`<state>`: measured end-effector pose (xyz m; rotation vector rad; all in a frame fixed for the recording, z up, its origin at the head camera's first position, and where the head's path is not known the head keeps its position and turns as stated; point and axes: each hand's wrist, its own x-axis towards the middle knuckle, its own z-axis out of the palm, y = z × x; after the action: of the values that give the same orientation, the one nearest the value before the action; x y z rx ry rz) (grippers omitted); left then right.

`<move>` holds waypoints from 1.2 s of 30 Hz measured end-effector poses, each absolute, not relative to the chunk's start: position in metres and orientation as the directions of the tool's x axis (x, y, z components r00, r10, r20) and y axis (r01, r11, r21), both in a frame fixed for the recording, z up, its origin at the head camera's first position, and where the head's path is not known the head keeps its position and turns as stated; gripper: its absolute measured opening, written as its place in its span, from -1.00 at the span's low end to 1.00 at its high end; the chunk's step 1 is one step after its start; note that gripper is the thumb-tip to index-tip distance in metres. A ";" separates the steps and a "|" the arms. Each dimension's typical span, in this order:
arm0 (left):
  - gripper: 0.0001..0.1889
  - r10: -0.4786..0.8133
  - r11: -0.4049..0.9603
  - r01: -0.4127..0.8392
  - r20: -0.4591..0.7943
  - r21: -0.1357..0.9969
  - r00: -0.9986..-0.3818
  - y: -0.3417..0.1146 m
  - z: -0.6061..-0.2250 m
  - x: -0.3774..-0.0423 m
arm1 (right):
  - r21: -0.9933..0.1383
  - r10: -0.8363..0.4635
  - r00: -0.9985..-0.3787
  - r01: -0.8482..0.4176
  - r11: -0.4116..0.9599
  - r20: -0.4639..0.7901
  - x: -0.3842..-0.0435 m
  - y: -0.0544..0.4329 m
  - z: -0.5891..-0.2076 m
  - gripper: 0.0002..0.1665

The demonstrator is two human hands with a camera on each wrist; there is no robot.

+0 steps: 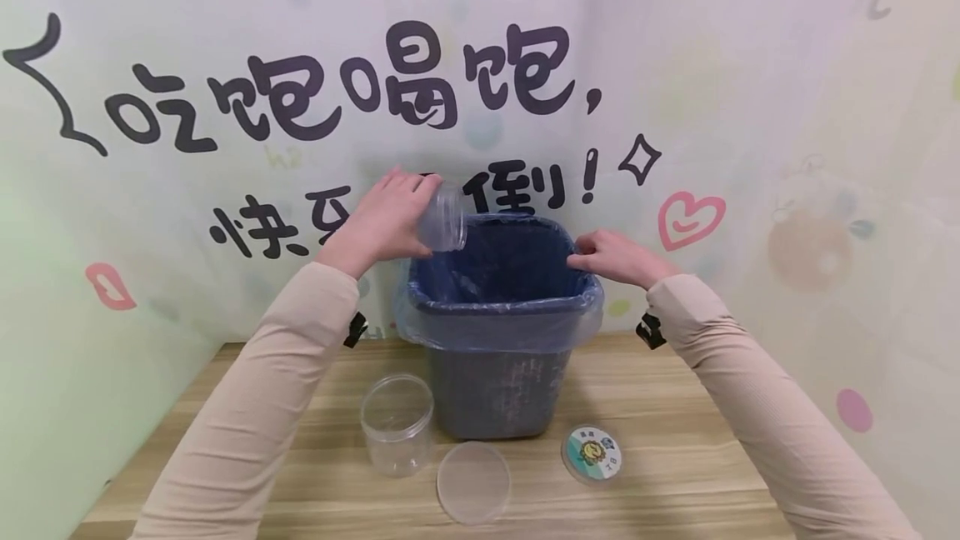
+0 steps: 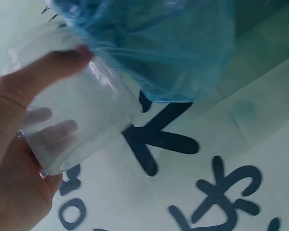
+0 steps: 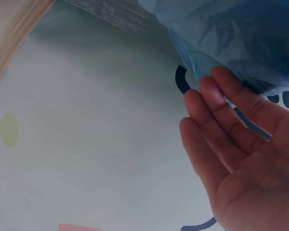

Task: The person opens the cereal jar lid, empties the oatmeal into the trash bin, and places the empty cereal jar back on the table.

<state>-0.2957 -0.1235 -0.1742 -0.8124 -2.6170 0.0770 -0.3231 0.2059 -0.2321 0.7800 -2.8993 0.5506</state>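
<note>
My left hand (image 1: 390,215) grips a clear plastic jar (image 1: 444,219), tipped on its side with its mouth over the left part of a grey trash bin (image 1: 491,394). In the left wrist view, the thumb and fingers wrap the clear jar (image 2: 86,115); no contents show through its wall. A blue bin liner (image 1: 495,330) folds over the bin's rim. At the right rim, my right hand (image 1: 618,258) holds the edge. The right wrist view has its loosely bent fingers (image 3: 241,98) outside the liner; the thumb is hidden there.
A second clear jar (image 1: 397,427), uncovered, stands left of the bin on the wooden table (image 1: 675,407). In front lie a translucent round disc (image 1: 474,482) and a round lid with a printed label (image 1: 592,453). A wall with printed lettering (image 1: 420,77) rises close behind the bin.
</note>
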 end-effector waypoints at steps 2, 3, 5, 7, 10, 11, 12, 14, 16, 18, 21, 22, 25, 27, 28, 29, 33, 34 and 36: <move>0.05 0.548 0.831 0.540 0.375 -0.136 -0.748 -0.129 -0.178 -0.298 | -0.316 -0.470 -0.864 -0.503 0.804 0.179 -0.323 0.206 -0.232 -0.69; 0.05 0.540 0.833 0.541 0.385 -0.117 -0.748 -0.132 -0.180 -0.298 | -0.315 -0.471 -0.864 -0.504 0.804 0.180 -0.323 0.207 -0.232 -0.70; 0.05 0.518 0.837 0.543 0.413 -0.065 -0.749 -0.138 -0.183 -0.299 | -0.313 -0.469 -0.864 -0.503 0.806 0.182 -0.323 0.207 -0.233 -0.69; 0.05 0.483 0.843 0.538 0.443 0.000 -0.756 -0.147 -0.185 -0.298 | -0.313 -0.470 -0.863 -0.505 0.805 0.184 -0.323 0.206 -0.233 -0.69; 0.05 0.412 0.852 0.514 0.482 0.096 -0.773 -0.163 -0.188 -0.295 | -0.318 -0.471 -0.862 -0.506 0.802 0.187 -0.322 0.204 -0.233 -0.69; 0.06 0.383 0.856 0.500 0.490 0.130 -0.783 -0.168 -0.189 -0.293 | -0.322 -0.470 -0.863 -0.506 0.800 0.188 -0.322 0.204 -0.233 -0.69; 0.06 0.353 0.860 0.484 0.497 0.161 -0.793 -0.174 -0.190 -0.292 | -0.325 -0.471 -0.862 -0.508 0.798 0.188 -0.322 0.204 -0.233 -0.69; 0.06 0.300 0.866 0.452 0.503 0.214 -0.811 -0.185 -0.194 -0.289 | -0.338 -0.470 -0.863 -0.505 0.794 0.185 -0.322 0.204 -0.233 -0.70; 0.05 0.247 0.865 0.423 0.505 0.271 -0.827 -0.196 -0.199 -0.285 | -0.350 -0.469 -0.864 -0.502 0.791 0.182 -0.322 0.204 -0.233 -0.70; 0.04 0.213 0.857 0.410 0.510 0.312 -0.834 -0.206 -0.205 -0.283 | -0.357 -0.470 -0.864 -0.503 0.787 0.179 -0.321 0.204 -0.233 -0.70; 0.02 0.184 0.847 0.397 0.507 0.352 -0.842 -0.219 -0.216 -0.282 | -0.362 -0.466 -0.867 -0.498 0.788 0.178 -0.321 0.204 -0.234 -0.71; 0.01 0.183 0.843 0.399 0.507 0.360 -0.842 -0.222 -0.220 -0.283 | -0.361 -0.466 -0.867 -0.498 0.789 0.178 -0.321 0.204 -0.234 -0.71; 0.00 0.184 0.831 0.407 0.502 0.380 -0.845 -0.231 -0.234 -0.284 | -0.361 -0.466 -0.867 -0.498 0.788 0.178 -0.321 0.205 -0.235 -0.71; 0.00 0.195 0.815 0.424 0.501 0.395 -0.843 -0.236 -0.244 -0.283 | -0.360 -0.465 -0.867 -0.498 0.789 0.179 -0.321 0.205 -0.236 -0.71; -0.01 0.201 0.808 0.430 0.498 0.403 -0.844 -0.238 -0.249 -0.283 | -0.360 -0.466 -0.866 -0.499 0.789 0.180 -0.321 0.205 -0.236 -0.71; 0.00 0.207 0.801 0.434 0.490 0.412 -0.847 -0.239 -0.253 -0.282 | -0.361 -0.465 -0.866 -0.499 0.788 0.181 -0.322 0.206 -0.236 -0.71; 0.01 0.242 0.755 0.465 0.462 0.462 -0.853 -0.247 -0.271 -0.279 | -0.364 -0.462 -0.868 -0.496 0.788 0.182 -0.321 0.206 -0.235 -0.71; 0.01 0.251 0.743 0.471 0.455 0.475 -0.854 -0.250 -0.276 -0.278 | -0.365 -0.463 -0.867 -0.497 0.787 0.183 -0.321 0.206 -0.235 -0.71; 0.02 0.266 0.720 0.488 0.453 0.494 -0.851 -0.255 -0.285 -0.276 | -0.366 -0.463 -0.867 -0.497 0.786 0.185 -0.321 0.205 -0.235 -0.70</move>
<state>-0.2762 -0.2548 -0.2850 -0.5862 -2.5752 -0.8819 -0.3209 0.2048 -0.2351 0.7778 -2.8884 0.6286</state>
